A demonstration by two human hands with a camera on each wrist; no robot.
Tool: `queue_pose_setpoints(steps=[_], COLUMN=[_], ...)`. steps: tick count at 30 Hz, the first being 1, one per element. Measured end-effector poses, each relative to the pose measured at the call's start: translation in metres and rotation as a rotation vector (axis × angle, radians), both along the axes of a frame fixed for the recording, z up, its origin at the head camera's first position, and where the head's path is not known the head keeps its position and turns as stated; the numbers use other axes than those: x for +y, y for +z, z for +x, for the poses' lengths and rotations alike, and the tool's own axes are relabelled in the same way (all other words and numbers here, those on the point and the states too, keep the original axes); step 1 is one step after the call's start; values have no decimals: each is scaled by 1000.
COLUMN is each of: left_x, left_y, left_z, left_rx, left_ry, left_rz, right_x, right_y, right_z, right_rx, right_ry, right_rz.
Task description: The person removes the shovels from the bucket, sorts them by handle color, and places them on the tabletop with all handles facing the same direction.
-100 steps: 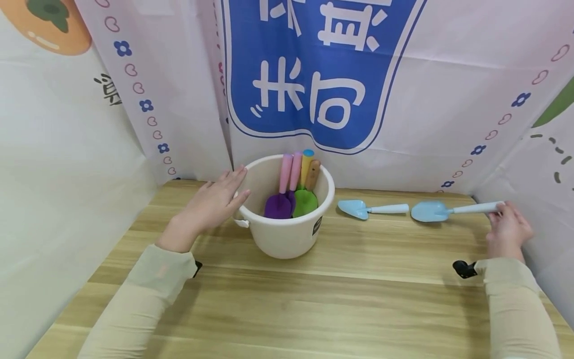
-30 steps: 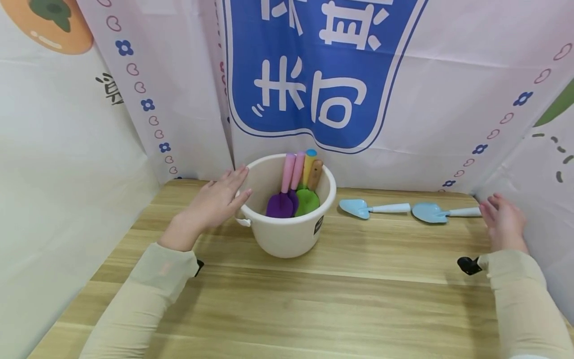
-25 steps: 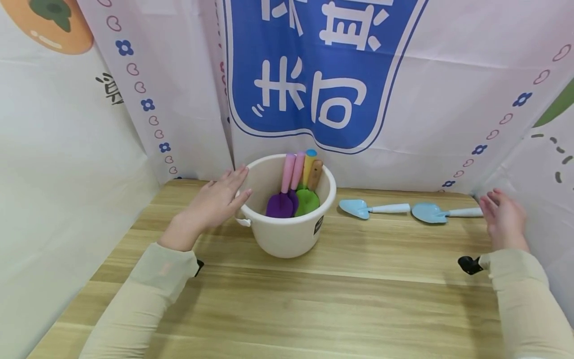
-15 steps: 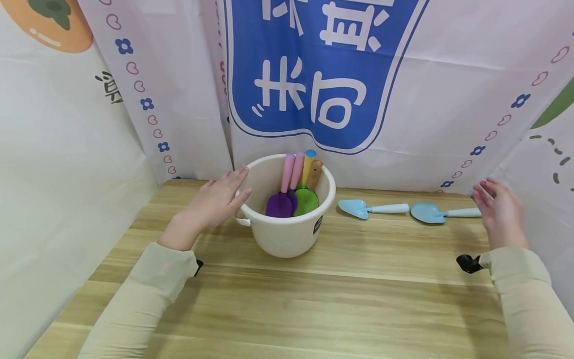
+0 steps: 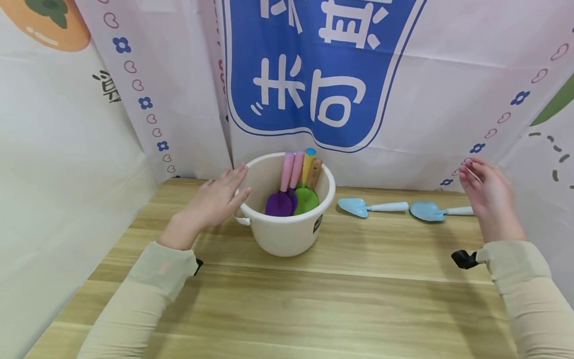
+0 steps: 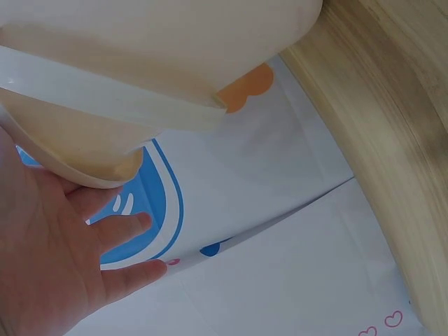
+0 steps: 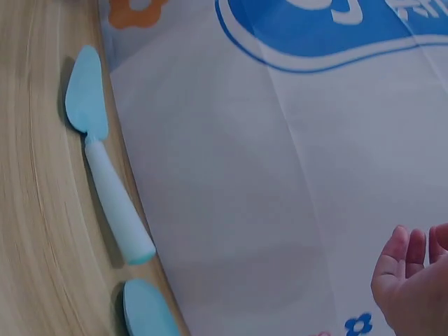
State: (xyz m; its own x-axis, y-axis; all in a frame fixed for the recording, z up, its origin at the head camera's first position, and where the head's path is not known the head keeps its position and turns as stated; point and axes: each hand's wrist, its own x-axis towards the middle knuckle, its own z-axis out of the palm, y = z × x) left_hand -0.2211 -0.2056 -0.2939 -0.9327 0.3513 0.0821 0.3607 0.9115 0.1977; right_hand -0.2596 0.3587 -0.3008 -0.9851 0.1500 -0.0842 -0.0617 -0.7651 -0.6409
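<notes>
A white bucket (image 5: 284, 239) stands at the back of the table. Inside lean purple shovels (image 5: 278, 204) with pink handles, plus a green shovel (image 5: 306, 202); a yellow handle (image 5: 307, 168) and a wooden handle (image 5: 315, 174) rise beside them. My left hand (image 5: 213, 202) touches the bucket's left rim with straight fingers. Two light blue trowels lie in a row right of the bucket: a pointed one (image 5: 354, 207) and a rounder one (image 5: 428, 212). My right hand (image 5: 491, 202), holding nothing, hovers by the rounder one's handle end, which it partly hides; its fingers are loosely bent.
Printed cloth (image 5: 448, 99) hangs directly behind the wooden table (image 5: 291, 299) and along both sides. A white bail handle (image 6: 105, 94) runs along the bucket's outside in the left wrist view.
My right hand has let go of the rounder blue trowel, now lying flat, then risen and moved leftward. The left hand stays at the bucket rim.
</notes>
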Motion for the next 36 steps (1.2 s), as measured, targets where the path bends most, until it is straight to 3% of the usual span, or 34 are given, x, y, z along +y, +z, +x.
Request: queue_pose_setpoints(steps=[6, 13, 25, 28, 36], left_x=[-2, -4, -3, -2, -1], left_y=[-1, -2, -1, -1, -2], left_z=[1, 1, 0, 0, 0], left_rx=[1, 5, 12, 11, 11], left_ry=[6, 4, -4, -7, -9], left_rz=[-2, 5, 4, 4, 4], right_x=[-27, -62, -133, -146, -169], right_y=[9, 10, 23, 24, 23], right_z=[-1, 2, 6, 5, -3], right_rx=[66, 191, 287, 332, 509], right_ry=[37, 104, 226, 231, 238], right_rz=[174, 238, 504, 641, 1233])
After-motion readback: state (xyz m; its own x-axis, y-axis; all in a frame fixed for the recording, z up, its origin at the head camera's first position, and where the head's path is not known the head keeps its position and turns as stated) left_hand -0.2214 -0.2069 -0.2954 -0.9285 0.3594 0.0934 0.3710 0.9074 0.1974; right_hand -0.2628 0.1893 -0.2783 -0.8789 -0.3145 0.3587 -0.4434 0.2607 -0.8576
